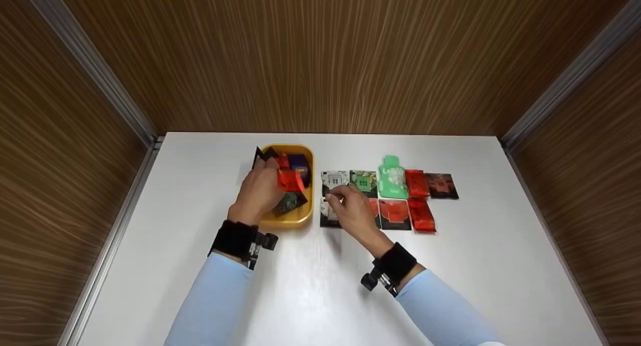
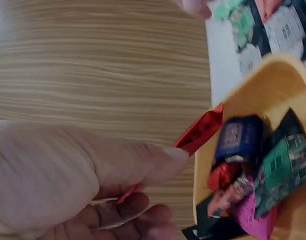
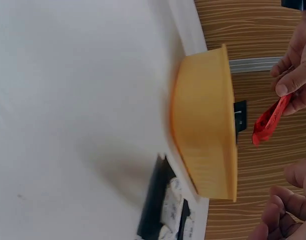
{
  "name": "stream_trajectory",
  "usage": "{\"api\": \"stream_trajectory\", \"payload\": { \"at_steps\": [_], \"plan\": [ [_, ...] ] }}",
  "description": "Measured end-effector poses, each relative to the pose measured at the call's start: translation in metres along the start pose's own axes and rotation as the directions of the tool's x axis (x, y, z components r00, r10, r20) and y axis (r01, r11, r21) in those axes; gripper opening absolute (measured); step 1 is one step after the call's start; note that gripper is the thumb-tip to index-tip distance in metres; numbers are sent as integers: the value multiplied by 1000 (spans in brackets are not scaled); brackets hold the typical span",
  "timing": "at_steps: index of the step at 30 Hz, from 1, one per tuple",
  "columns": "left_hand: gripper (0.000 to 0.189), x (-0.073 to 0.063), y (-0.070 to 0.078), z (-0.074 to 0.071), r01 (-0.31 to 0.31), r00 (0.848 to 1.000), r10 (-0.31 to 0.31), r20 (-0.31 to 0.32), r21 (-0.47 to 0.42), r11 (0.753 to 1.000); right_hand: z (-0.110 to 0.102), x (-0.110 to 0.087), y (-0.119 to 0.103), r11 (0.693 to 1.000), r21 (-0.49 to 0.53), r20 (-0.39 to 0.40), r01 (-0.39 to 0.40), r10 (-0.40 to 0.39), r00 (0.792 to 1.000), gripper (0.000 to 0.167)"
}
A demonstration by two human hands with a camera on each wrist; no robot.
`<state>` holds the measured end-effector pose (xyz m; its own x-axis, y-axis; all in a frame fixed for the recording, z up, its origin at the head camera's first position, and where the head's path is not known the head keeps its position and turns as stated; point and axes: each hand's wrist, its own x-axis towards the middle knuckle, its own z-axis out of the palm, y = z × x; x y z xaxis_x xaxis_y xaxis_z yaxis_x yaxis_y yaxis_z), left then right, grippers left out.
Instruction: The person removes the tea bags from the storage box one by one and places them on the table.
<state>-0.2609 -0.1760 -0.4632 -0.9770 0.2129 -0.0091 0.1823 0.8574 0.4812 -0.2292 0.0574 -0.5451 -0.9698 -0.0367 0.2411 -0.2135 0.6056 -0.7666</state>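
My left hand is over the yellow bin, pinching a red packet between thumb and fingers. In the left wrist view the red packet sticks out past the thumb. Below it the bin holds a dark blue packet, a dark packet with a green label, a pink packet and other wrapped pieces. My right hand hovers above the laid-out packets, fingers loosely bent. The right wrist view shows nothing between this hand's thumb and fingers.
Right of the bin, two rows of packets lie on the white table. They include a green pouch, a red packet, a dark red packet and a white-and-black packet. Wood-grain panels enclose the back and sides.
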Motion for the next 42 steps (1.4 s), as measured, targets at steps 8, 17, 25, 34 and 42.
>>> {"api": "stream_trajectory", "payload": {
  "at_steps": [8,17,25,34,42],
  "plan": [
    [61,-20,30,10,-182,977,188,104,-65,981,-17,3,-6,995,98,189,-30,11,982,54],
    [81,-26,43,44,-240,966,256,45,-220,945,-24,-13,15,877,402,294,-264,150,944,29],
    [79,-34,50,85,-37,999,27,-27,-525,850,-20,-36,31,730,574,246,-372,280,928,18],
    [39,-43,55,122,2,998,32,45,-607,794,-23,-54,42,751,563,178,-346,298,938,17],
    [47,-47,65,144,40,998,-5,61,-591,806,-27,-66,57,802,471,88,-367,371,924,16]
  ]
}}
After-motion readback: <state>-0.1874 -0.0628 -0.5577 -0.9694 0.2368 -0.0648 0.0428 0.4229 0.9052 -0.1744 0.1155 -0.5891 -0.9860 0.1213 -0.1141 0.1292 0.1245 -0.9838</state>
